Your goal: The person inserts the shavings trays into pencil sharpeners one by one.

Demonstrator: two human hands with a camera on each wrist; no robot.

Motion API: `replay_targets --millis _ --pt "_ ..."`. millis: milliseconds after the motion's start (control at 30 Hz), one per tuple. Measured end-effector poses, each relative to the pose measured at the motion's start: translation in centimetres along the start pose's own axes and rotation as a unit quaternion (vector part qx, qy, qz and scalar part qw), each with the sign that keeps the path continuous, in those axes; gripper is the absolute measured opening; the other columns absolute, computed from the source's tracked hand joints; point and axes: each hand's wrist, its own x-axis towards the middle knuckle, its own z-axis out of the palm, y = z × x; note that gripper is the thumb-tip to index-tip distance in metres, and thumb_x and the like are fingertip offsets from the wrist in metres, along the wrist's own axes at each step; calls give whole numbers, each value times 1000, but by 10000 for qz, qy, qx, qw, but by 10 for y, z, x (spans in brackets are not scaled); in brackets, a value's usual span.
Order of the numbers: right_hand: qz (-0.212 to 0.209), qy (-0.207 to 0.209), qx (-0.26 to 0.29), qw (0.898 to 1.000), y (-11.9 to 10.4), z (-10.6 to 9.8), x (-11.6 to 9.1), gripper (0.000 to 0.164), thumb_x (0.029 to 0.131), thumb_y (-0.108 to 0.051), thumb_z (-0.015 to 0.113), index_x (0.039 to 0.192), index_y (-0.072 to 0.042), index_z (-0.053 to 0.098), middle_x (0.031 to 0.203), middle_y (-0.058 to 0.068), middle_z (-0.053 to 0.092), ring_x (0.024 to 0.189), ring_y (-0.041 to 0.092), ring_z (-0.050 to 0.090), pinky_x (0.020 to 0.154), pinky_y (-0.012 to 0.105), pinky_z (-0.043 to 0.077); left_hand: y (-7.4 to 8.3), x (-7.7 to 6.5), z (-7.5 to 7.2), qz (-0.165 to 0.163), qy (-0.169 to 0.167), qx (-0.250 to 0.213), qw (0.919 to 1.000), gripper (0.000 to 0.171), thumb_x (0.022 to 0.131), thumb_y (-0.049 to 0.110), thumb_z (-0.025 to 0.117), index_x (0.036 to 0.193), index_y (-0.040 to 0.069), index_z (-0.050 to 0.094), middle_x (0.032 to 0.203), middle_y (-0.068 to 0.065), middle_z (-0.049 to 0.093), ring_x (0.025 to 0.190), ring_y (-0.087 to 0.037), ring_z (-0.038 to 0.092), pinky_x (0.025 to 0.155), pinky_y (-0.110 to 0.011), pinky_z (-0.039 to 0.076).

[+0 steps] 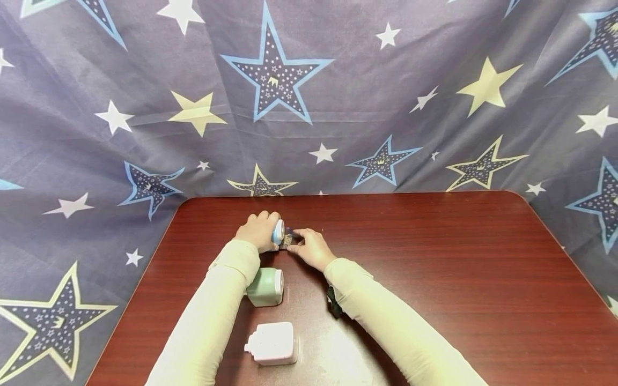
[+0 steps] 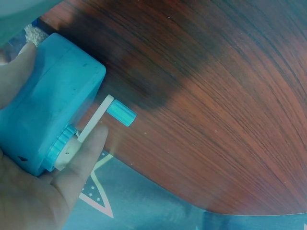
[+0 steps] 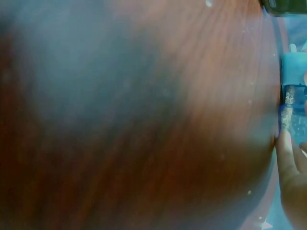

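My left hand [image 1: 257, 231] grips a blue crank pencil sharpener [image 2: 60, 81] lying at the far left part of the table. Its pale crank arm with a blue knob [image 2: 121, 112] sticks out beside my fingers in the left wrist view. A see-through shavings drawer [image 1: 288, 239], with pale shavings inside, juts from the sharpener's right side. Thumb and fingers of my right hand [image 1: 314, 250] pinch this drawer from its outer end. At the right edge of the right wrist view, the drawer [image 3: 286, 115] appears partly out of the blue body; my fingers cover some of it.
Nearer to me, a green sharpener-like box [image 1: 264, 288] with a white end lies partly behind my left sleeve. Closer still is a pale pink one [image 1: 274, 343]. The reddish-brown wooden table [image 1: 434, 268] meets a grey star-patterned cloth [image 1: 347, 107] at its far edge.
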Motion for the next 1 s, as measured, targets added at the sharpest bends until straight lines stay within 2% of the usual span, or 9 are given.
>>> replay_targets --millis 333,633,1000 --pt "-261 -350 -63 9990 -1 7 -2 44 87 -15 71 124 8 68 112 20 70 88 22 66 86 36 52 -4 3 6 45 48 -12 10000 66 73 24 84 128 8 52 124 -21 53 112 -45 50 80 -63 51" --pt "-438 -332 -70 9985 -2 7 -2 42 87 -10 71 124 9 68 112 21 70 89 26 68 87 39 53 -3 4 6 71 75 35 9999 67 73 25 85 128 8 52 123 -20 53 111 -45 51 80 -63 52" --pt "-725 -646 -301 9948 -2 8 -4 52 84 -11 73 132 8 63 121 20 68 98 29 66 90 38 52 -2 2 3 66 93 78 9999 67 72 25 86 128 8 52 124 -21 54 110 -45 51 80 -62 52"
